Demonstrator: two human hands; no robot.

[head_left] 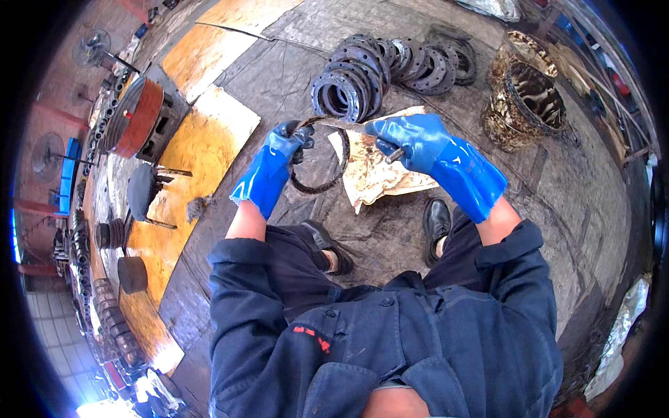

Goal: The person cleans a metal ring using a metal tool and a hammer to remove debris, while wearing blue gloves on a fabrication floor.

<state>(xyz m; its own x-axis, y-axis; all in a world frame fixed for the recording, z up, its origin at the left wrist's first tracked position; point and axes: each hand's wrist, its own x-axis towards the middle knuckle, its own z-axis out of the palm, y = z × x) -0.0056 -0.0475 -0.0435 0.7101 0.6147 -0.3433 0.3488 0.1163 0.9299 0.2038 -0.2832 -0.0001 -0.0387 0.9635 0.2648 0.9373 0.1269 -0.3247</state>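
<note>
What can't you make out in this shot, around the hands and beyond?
All in the head view:
Thin tool: its gripped part is hidden by the right hand.
Dark ring: one stretch is covered by the left hand.
Flanges: many faces are overlapped by neighbours.
Silvery wrapping: cut off by the top edge.
Lower-left corner: washed out by glare.

workshop: my gloved right grip, stacked metal rings, grimy floor sheeting, dark-stained containers, fans, rows of round parts along my left.
</note>
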